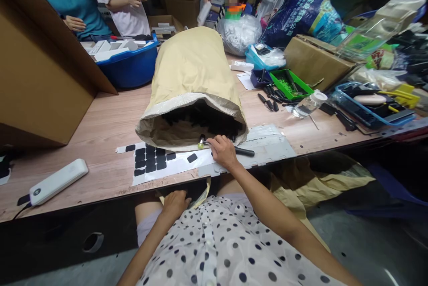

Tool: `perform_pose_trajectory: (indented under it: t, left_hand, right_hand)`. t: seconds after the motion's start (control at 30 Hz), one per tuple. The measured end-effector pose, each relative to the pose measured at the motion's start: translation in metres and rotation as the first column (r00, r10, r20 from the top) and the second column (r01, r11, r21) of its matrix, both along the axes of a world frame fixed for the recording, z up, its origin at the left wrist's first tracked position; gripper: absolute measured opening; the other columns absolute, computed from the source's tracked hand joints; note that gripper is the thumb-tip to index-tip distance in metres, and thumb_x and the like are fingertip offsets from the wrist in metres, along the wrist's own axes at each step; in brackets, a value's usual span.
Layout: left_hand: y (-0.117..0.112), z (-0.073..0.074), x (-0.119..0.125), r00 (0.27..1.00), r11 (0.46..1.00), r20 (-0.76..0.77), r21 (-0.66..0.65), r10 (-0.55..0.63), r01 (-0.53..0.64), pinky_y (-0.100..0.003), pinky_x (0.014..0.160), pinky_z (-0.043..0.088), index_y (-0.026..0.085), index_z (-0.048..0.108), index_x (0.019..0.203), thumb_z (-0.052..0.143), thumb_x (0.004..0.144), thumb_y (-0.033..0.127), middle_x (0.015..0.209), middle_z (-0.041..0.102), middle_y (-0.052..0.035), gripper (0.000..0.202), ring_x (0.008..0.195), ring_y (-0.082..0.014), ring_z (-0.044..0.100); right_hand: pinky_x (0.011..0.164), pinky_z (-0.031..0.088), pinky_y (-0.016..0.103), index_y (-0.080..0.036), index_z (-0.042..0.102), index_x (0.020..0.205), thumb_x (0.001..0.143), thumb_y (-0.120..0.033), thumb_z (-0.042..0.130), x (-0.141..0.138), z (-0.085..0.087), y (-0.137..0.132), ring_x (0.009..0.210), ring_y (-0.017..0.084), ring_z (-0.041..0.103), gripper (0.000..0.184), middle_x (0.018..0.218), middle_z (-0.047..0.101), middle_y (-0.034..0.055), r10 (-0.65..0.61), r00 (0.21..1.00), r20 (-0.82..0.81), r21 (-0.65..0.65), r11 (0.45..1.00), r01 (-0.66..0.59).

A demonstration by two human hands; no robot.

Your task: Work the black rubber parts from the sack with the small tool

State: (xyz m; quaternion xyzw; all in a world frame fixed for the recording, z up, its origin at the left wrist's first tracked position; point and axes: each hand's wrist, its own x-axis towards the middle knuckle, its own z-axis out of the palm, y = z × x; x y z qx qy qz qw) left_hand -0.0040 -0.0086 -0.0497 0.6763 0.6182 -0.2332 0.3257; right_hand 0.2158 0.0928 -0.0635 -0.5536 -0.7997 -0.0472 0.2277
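Note:
My right hand (223,150) rests on the wooden table (100,130) at the mouth of a tan paper sack (192,80) lying on its side. Its fingers are closed round a black-handled tool (243,151) with a small metal tip (201,143). The sack is full of dark parts. Just left lies a white backing sheet (174,164) carrying several black adhesive pads (150,159). My left hand (174,202) is below the table edge, on my lap, fingers curled on a yellowish bag edge (202,196).
A large cardboard box (36,76) stands at the left, a white device (56,182) near the front edge. Behind are a blue tub (129,65), a green tray (289,83), a clear bottle (309,104) and a blue tray (371,107). Two people stand at the far left.

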Motion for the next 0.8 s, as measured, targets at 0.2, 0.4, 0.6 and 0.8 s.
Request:
perform_pose_trajectory:
  t: [0.2,0.4,0.6,0.8]
  left_hand:
    - [0.003,0.03,0.008,0.991,0.995,0.1,-0.036,-0.087,0.091,-0.038,0.09,0.049,0.023,0.07,0.12,0.053,0.089,0.031,0.122,0.072,-0.0127,0.036,0.116,-0.032,0.066]
    - [0.041,0.061,0.012,0.844,0.995,0.53,0.095,-0.08,0.034,-0.027,0.067,0.047,0.022,0.074,0.1,0.05,0.09,0.04,0.077,0.074,-0.0008,0.031,0.072,-0.0187,0.066]
    - [0.131,0.057,0.049,0.843,0.786,0.537,0.529,-0.02,-0.318,-0.029,0.08,0.049,0.021,0.072,0.11,0.053,0.089,0.032,0.091,0.074,-0.0051,0.03,0.086,-0.021,0.066]
    - [0.192,0.035,0.081,0.903,0.702,0.428,0.631,0.039,-0.33,-0.033,0.095,0.047,0.022,0.067,0.121,0.06,0.088,0.03,0.12,0.069,-0.0101,0.035,0.117,-0.028,0.06]
  right_hand:
    - [0.07,0.031,0.032,-0.025,0.07,0.114,0.094,-0.017,0.051,-0.001,0.0,0.0,0.084,0.021,0.045,0.029,0.09,0.062,0.0061,-0.005,1.0,0.007,-0.003,1.0,0.005]
    - [0.071,0.03,0.032,-0.024,0.07,0.114,0.093,-0.016,0.052,-0.001,0.002,-0.001,0.085,0.021,0.045,0.029,0.09,0.061,0.0063,-0.006,1.0,0.017,-0.02,1.0,0.006]
    - [0.072,0.032,0.032,-0.025,0.07,0.113,0.093,-0.018,0.052,-0.002,0.005,-0.002,0.086,0.021,0.046,0.028,0.091,0.062,0.0067,0.004,1.0,0.013,-0.043,0.999,-0.004]
    - [0.072,0.033,0.032,-0.025,0.07,0.113,0.093,-0.017,0.053,-0.004,0.006,-0.003,0.086,0.021,0.046,0.028,0.09,0.061,0.0064,0.004,1.0,0.024,-0.051,0.999,-0.003]
